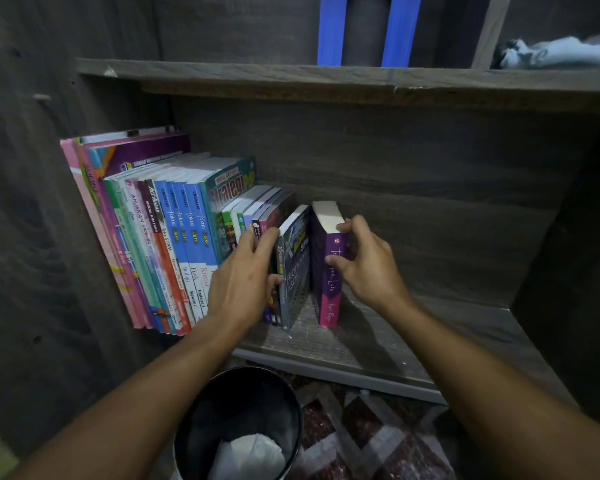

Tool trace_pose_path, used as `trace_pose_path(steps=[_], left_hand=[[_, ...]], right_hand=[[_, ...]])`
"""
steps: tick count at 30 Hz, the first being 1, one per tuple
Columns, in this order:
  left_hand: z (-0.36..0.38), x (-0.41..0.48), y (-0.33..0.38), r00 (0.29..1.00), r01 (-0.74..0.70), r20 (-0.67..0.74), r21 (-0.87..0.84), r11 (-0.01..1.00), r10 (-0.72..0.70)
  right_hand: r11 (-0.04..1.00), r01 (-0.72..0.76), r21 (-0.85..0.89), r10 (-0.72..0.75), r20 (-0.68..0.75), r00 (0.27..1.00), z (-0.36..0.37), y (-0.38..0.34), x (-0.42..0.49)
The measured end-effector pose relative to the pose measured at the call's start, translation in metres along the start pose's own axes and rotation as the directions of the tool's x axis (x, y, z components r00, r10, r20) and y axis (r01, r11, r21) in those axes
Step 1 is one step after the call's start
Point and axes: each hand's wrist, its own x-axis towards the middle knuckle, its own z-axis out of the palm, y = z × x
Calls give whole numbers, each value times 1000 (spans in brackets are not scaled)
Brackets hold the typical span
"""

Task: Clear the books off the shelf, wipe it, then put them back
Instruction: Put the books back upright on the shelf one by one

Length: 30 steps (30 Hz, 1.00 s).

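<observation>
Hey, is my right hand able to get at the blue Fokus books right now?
Probably not as things stand: the right hand grips the purple book, and the left hand, resting against the grey book, lies across the way to the blue Fokus books.

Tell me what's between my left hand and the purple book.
In the head view, a grey book, leaning leftward, then a bare wedge of shelf.
</observation>
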Motion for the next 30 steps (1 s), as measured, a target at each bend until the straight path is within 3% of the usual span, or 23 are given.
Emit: trace_pose_path(steps=[5, 13, 18, 22, 26, 30], left_hand=[[-1, 16, 1, 998, 63, 14, 180, 982, -66], [15, 16, 10, 988, 150, 15, 140, 979, -154], [7, 20, 6, 995, 94, 19, 190, 977, -99], [5, 18, 4, 994, 96, 44, 86, 992, -100], [1, 15, -4, 997, 46, 60, 10, 999, -47], [-4, 19, -8, 997, 17, 72, 76, 997, -22]], right_hand=[[1000, 2, -9, -2, 1, 1000, 8, -7, 4], [990, 83, -117, -90, -55, 994, 31, -19, 8], [985, 114, -132, -121, -46, 992, 35, -15, 7], [985, 120, -121, -125, -41, 991, 46, -17, 10], [999, -35, 14, 36, -44, 998, 59, -16, 10], [971, -240, -26, 241, 82, 967, 58, 6, -3]])
